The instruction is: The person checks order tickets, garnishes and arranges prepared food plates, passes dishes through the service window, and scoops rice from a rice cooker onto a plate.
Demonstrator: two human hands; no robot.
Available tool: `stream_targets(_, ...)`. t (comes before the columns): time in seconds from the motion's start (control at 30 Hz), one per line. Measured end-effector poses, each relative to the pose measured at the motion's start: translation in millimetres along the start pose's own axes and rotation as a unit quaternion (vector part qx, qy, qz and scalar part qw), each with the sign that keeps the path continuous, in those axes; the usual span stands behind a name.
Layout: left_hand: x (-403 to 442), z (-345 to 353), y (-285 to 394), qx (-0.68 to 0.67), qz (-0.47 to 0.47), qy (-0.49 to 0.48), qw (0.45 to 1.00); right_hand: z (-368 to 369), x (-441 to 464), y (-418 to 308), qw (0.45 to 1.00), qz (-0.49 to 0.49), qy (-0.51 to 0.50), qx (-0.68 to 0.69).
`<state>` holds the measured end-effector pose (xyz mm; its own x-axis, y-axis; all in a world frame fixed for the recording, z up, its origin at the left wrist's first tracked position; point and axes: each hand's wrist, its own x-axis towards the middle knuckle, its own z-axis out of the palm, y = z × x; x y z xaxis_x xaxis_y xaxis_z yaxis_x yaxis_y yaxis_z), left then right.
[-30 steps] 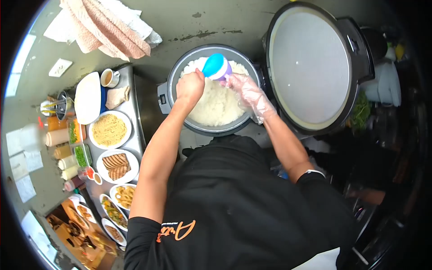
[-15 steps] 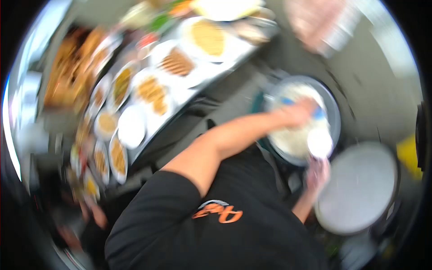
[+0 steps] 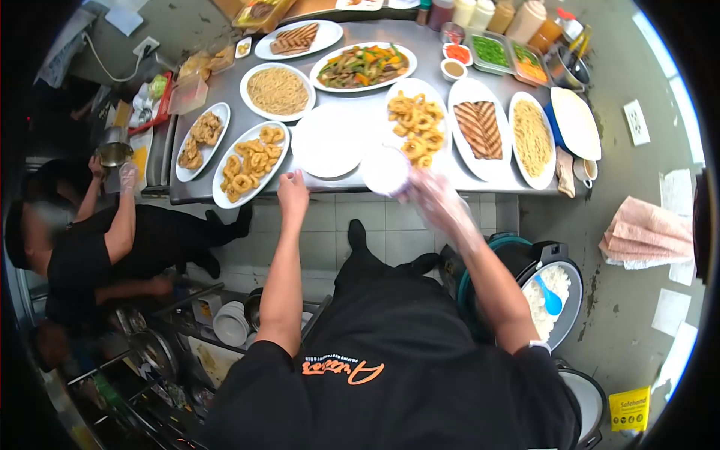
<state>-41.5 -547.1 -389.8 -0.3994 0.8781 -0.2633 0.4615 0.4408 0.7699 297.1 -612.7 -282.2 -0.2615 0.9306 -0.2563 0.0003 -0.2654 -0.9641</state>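
My right hand (image 3: 444, 206), in a clear plastic glove, holds a small cup (image 3: 385, 171) with a purplish side over the front edge of the steel table. Its top shows blurred white; the contents cannot be made out. Just left of the cup lies a bare white plate (image 3: 328, 142). My left hand (image 3: 293, 193) is closed, fingers curled, beside the plate's lower left edge; whatever is in it is hidden. A platter of fried rings (image 3: 416, 124) sits behind the cup. To the right, a blue scoop (image 3: 550, 296) rests on white rice (image 3: 546, 309) in an open cooker.
The steel table (image 3: 225, 86) carries noodles (image 3: 277, 91), stir-fry (image 3: 364, 66), grilled meat (image 3: 478, 130) and several sauce bottles (image 3: 525, 21). A co-worker (image 3: 112, 240) stands at the left with a metal pot (image 3: 116, 153). Beneath me is a shelf with bowls (image 3: 231, 324).
My view has turned from the rice cooker to the table. My right hand has brought the cup over to the table. My left hand has let go of the blue scoop, which stays on the rice.
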Motion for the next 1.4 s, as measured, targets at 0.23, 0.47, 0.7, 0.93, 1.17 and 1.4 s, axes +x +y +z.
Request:
stream_targets(0.23,40.7,-2.3,6.2,-0.179,-0.019,-0.116,0.977,100.8,145.5,-67.5,0.802,-0.329,0.071,-0.494)
stream_targets(0.47,46.5,8.8,-2.3,-0.228,-0.006,-0.139,0.964,99.0,200.9,-25.3,0.833,-0.089,-0.085,-0.54)
stream_targets(0.7,54.4,39.2,-14.7,-0.163,0.102,-0.083,0.978,60.2,107.3,-110.4,0.837,-0.178,0.219,-0.469)
stream_targets(0.93,29.8,42.7,-30.5,-0.186,0.085,-0.006,0.979,-90.5,-248.4,-38.6,0.615,0.137,0.425,-0.65)
stream_targets(1.17,1.7,-3.9,-35.8,-0.213,0.018,-0.016,0.977,-138.4,-425.9,101.6,0.61,0.394,0.342,-0.597)
stream_targets(1.4,22.9,-22.4,77.9,-0.336,0.001,-0.085,0.938,-79.6,-144.4,-64.1,0.876,0.146,0.368,-0.276)
